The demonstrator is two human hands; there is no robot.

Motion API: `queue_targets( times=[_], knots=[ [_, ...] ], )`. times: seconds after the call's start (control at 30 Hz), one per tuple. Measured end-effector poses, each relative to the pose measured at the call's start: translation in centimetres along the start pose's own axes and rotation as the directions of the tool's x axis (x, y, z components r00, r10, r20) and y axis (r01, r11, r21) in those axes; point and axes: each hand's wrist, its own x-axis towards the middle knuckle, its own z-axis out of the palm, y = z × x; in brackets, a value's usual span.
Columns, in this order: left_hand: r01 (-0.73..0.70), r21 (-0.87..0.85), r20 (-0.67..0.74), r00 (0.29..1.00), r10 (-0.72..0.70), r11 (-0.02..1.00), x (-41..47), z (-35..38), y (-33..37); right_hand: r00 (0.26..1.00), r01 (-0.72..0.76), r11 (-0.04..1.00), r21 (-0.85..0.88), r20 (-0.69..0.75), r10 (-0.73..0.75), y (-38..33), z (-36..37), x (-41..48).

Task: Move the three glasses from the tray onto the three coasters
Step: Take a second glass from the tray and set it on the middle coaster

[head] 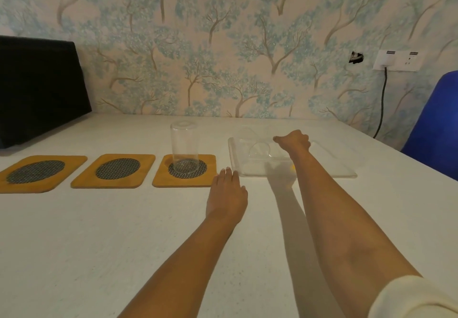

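Note:
Three orange coasters with dark mesh centres lie in a row: left coaster, middle coaster, right coaster. A tall clear glass stands on the right coaster. To its right lies a clear tray. Inside it I make out the faint rounded outline of another clear glass; anything more in the tray is too transparent to tell. My right hand hovers over the tray with its fingers curled, just right of that outline. My left hand rests flat on the table beside the right coaster, holding nothing.
A black box stands at the back left of the white table. A blue chair is at the right edge. A wall socket with a black cable is behind the tray.

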Motion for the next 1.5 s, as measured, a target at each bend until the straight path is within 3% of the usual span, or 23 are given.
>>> queue_targets(
  times=[0.53,0.77,0.9,1.1,1.37,1.5],
  knots=[
    [0.002,-0.070,0.008,1.000,-0.001,0.998,0.3,0.9,-0.6,0.989,0.002,0.998,-0.064,0.151,0.008,-0.1,2.2,3.0],
    [0.001,-0.079,-0.003,1.000,-0.002,0.997,0.2,1.0,-0.7,0.994,-0.059,0.965,0.255,-0.072,0.080,-0.1,2.2,3.2],
    [-0.001,-0.091,-0.009,1.000,0.000,0.996,0.2,0.8,-0.6,0.962,0.020,0.922,0.386,-0.257,0.087,-0.5,1.6,2.5],
    [0.004,-0.113,0.003,1.000,-0.004,0.994,0.1,0.5,-0.4,0.919,0.128,0.732,0.669,-0.357,0.165,-0.8,-0.1,1.3],
    [0.000,-0.114,-0.016,1.000,-0.002,0.994,-0.8,-0.1,-0.6,0.932,0.128,0.328,0.936,-0.227,0.282,-1.3,-2.6,-1.2],
    [0.004,-0.109,-0.004,1.000,-0.004,0.994,-1.6,-0.5,-0.9,0.948,0.083,0.207,0.975,-0.142,0.284,-1.6,-3.2,-3.1]
  ],
)
